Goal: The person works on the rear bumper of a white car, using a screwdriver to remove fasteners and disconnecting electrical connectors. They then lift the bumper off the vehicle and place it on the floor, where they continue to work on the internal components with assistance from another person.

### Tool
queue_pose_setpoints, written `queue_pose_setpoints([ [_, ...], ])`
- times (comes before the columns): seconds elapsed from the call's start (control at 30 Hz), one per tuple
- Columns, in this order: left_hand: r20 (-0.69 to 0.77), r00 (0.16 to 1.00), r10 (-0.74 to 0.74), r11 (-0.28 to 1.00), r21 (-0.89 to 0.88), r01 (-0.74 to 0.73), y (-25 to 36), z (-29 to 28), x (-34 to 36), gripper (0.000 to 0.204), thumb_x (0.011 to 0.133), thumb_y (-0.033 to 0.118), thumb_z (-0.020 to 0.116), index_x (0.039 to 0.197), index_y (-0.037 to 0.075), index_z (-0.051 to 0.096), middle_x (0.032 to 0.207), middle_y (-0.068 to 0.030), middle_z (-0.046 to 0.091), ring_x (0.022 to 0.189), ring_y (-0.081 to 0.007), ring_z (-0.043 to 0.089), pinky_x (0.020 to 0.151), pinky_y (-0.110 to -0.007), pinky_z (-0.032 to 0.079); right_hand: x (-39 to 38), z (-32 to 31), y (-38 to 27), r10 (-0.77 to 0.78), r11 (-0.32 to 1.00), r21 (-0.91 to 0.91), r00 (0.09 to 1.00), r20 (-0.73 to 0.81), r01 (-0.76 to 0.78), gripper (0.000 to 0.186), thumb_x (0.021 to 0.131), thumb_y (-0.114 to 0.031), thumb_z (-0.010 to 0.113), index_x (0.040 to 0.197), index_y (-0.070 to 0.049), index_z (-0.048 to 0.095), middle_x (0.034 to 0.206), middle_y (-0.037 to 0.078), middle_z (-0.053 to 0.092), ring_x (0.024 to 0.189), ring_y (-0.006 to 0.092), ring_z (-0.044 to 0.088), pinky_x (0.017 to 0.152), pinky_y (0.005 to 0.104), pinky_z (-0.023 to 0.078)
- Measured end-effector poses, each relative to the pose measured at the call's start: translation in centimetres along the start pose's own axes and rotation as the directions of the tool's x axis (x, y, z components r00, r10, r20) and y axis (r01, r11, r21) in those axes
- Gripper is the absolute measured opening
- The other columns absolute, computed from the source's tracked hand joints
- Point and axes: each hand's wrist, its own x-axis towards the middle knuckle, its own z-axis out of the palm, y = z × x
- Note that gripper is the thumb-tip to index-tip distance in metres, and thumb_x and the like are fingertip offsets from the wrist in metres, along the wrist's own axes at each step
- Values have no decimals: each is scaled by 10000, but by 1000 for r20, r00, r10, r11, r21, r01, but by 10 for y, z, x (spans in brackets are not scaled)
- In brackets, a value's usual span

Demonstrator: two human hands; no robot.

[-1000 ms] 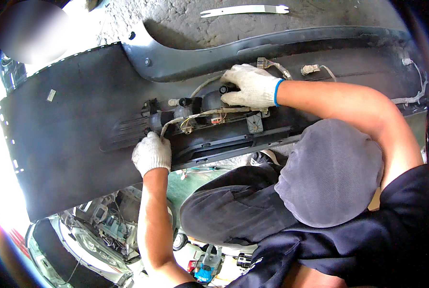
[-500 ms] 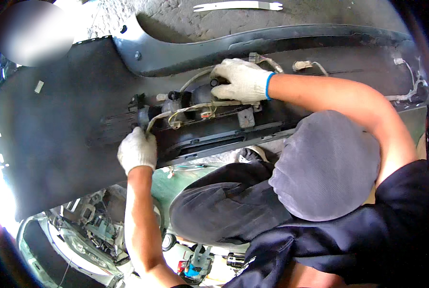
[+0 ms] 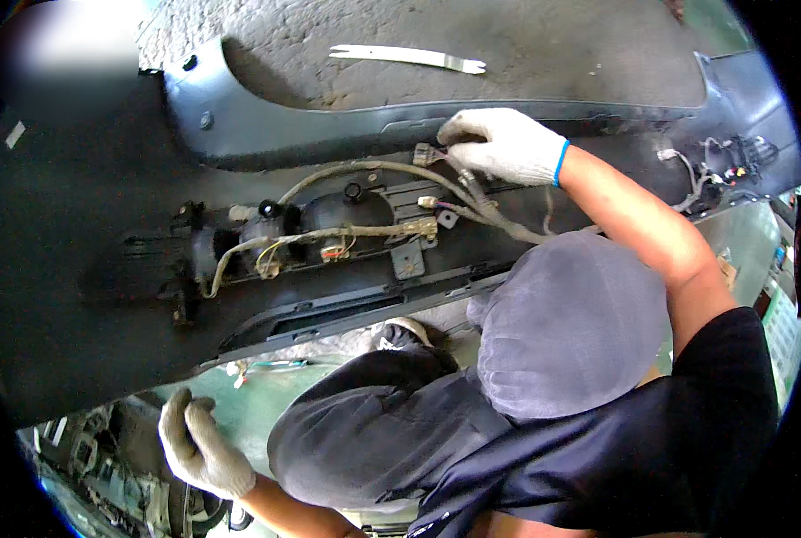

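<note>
A large dark plastic panel (image 3: 69,233), shaped like a car bumper cover, lies in front of me. A taped wiring harness (image 3: 329,168) runs across a long black housing (image 3: 346,215) in its middle. My right hand (image 3: 508,148), in a white knit glove, is over the harness branch with a grey connector (image 3: 424,154). Its thumb and fingers are apart beside the connector; its thumb overlaps the cable, contact unclear. A second pale connector (image 3: 428,203) lies lower. My left hand (image 3: 205,453), gloved too, is off the panel's near edge, empty, with fingers loosely bent and apart.
A white flat bar (image 3: 407,58) lies on rough concrete beyond the panel. More wiring (image 3: 692,179) is at the panel's right end. My bent knees (image 3: 355,403) are close to the near edge. Car parts (image 3: 122,466) lie lower left. A blurred round patch covers the upper left corner.
My left hand has left the harness's left end and pulled back toward me. My right hand has moved off the housing, rightward to the grey connector. The view has shifted.
</note>
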Motion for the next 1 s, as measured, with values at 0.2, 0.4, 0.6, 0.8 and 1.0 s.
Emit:
queue_pose_setpoints([
  [0.2, 373, 873, 316, 944, -219, -248, 55, 31, 14, 318, 940, 41, 708, 1239, -65, 729, 1005, -117, 721, 904, -208, 679, 821, -325, 524, -25, 11, -17, -77, 991, -93, 978, 193, 96, 482, 917, -310, 731, 1309, -30, 749, 1201, 214, 784, 1109, 361, 761, 995, 440, 585],
  [0.4, 634, 377, 675, 638, -244, -730, 102, 139, 47, 330, 853, 184, 841, 1133, 35, 753, 1060, -176, 732, 1022, -405, 682, 922, -496, 556, -9, 38, -29, 2, 955, -289, 974, 228, 66, 462, 825, -223, 754, 1249, -39, 766, 1131, 228, 785, 1076, 418, 751, 968, 491, 585],
  [0.6, 832, 153, 534, 403, -91, -910, 131, 232, 33, 348, 924, 328, 775, 1193, 106, 774, 1117, -152, 723, 1181, -391, 638, 1062, -531, 491, -26, 30, -4, -120, 993, 27, 985, 121, 118, 444, 900, -279, 741, 1271, -37, 771, 1110, 222, 793, 1052, 385, 762, 955, 449, 586],
  [0.8, 827, 153, 540, 598, -250, -761, 122, 239, 41, 234, 958, 256, 745, 1110, 89, 803, 1075, -132, 734, 1105, -382, 643, 995, -523, 493, -40, 24, -1, -190, 972, 165, 973, 130, 168, 394, 970, -339, 754, 1223, -39, 790, 1076, 205, 794, 1014, 368, 758, 939, 444, 578],
  [1.0, 809, 215, 548, 792, -418, -445, 120, 223, 51, 195, 920, 140, 762, 1086, 36, 765, 1086, -159, 730, 1078, -389, 669, 969, -476, 537, -45, 10, 2, -336, 918, 249, 938, 84, 307, 377, 1007, -349, 731, 1206, -35, 794, 1138, 205, 772, 1072, 355, 737, 959, 447, 570],
])
